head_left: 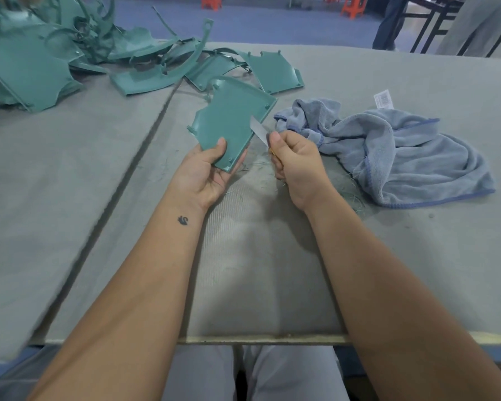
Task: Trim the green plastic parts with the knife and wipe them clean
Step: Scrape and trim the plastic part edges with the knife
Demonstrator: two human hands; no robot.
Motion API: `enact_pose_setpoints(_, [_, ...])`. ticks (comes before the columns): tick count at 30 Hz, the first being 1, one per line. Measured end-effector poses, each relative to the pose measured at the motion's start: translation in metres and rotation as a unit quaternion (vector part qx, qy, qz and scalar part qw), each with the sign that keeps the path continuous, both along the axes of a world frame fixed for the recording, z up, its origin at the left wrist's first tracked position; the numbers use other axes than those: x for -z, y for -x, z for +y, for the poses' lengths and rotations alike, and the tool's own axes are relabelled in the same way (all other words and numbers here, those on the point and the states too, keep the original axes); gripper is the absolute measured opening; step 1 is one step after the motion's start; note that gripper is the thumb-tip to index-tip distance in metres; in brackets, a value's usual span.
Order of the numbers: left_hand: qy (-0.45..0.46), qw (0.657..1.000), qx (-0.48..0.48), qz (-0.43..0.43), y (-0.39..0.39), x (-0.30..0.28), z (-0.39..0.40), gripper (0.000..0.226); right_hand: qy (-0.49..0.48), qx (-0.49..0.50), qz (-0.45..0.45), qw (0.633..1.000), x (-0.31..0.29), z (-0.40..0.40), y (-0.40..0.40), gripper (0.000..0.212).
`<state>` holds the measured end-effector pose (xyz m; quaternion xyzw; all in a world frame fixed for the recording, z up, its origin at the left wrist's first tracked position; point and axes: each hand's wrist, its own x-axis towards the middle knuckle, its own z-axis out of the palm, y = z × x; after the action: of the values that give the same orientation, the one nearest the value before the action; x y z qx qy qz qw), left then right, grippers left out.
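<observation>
green plastic, a flat panel (230, 123) with a curved top edge and small pegs along its rim, is held up above the grey felt-covered table (272, 270), roughly at the middle of the view. the left hand (207, 172) grips its lower corner, thumb pressed on the near face and fingers curled behind. the right hand (294, 163) is closed around a knife (259, 131), only the pale blade showing past the thumb, and the blade's tip lies against the panel's right edge. the two hands sit close together but do not touch. just to the right of the knife hand a crumpled blue cloth (396, 151) lies on the table, its white label (383, 99) sticking out at the far side; thin trimmings (258, 166) are scattered on the felt under and between the hands. a pile of more green parts (70, 53) covers the far left of the table, its nearest pieces reaching almost to the held panel. a dark seam (122, 180) runs diagonally across the felt left of the left forearm. the near table edge (258, 340) shows a pale strip, and the broad stretch of felt between that edge and the hands holds only the two forearms. no bin or tray is in view that i can make out.
</observation>
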<state>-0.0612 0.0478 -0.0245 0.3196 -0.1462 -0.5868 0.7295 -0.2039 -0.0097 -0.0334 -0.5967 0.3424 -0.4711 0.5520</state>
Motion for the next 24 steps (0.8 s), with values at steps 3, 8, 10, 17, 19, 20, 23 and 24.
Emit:
enact_pose_setpoints(3, [-0.003, 1.000, -0.006, 0.005, 0.000, -0.001, 0.000, 0.016, -0.020, 0.006, -0.023, 1.000, 0.002, -0.001, -0.001, 0.036])
enact_pose_setpoints(8, [-0.008, 1.000, 0.001, 0.009, -0.001, 0.000, 0.000, 0.016, -0.074, 0.049, -0.091, 0.992, -0.001, -0.004, 0.000, 0.033])
enact_pose_setpoints(10, [-0.010, 1.000, 0.002, 0.011, -0.001, 0.000, 0.000, 0.016, -0.081, 0.059, -0.106, 0.989, -0.002, -0.005, 0.000, 0.033])
enact_pose_setpoints(17, [-0.020, 0.998, -0.004, 0.061, -0.005, 0.001, 0.000, 0.029, -0.159, 0.121, -0.170, 0.965, -0.011, -0.009, 0.008, 0.037])
enact_pose_setpoints(19, [-0.031, 0.997, -0.009, 0.075, -0.005, 0.000, -0.001, 0.026, -0.149, 0.106, -0.105, 0.978, -0.014, -0.010, 0.011, 0.036])
enact_pose_setpoints(20, [-0.036, 0.996, -0.015, 0.077, -0.006, 0.001, -0.001, 0.025, -0.123, 0.092, -0.066, 0.986, -0.013, -0.008, 0.010, 0.034])
enact_pose_setpoints(23, [-0.039, 0.997, -0.028, 0.060, -0.004, 0.000, -0.002, 0.020, -0.055, 0.059, 0.003, 0.997, -0.010, -0.002, 0.007, 0.024])
enact_pose_setpoints(24, [-0.037, 0.997, -0.029, 0.055, -0.004, 0.000, -0.001, 0.021, -0.043, 0.053, 0.008, 0.998, -0.010, 0.000, 0.006, 0.024])
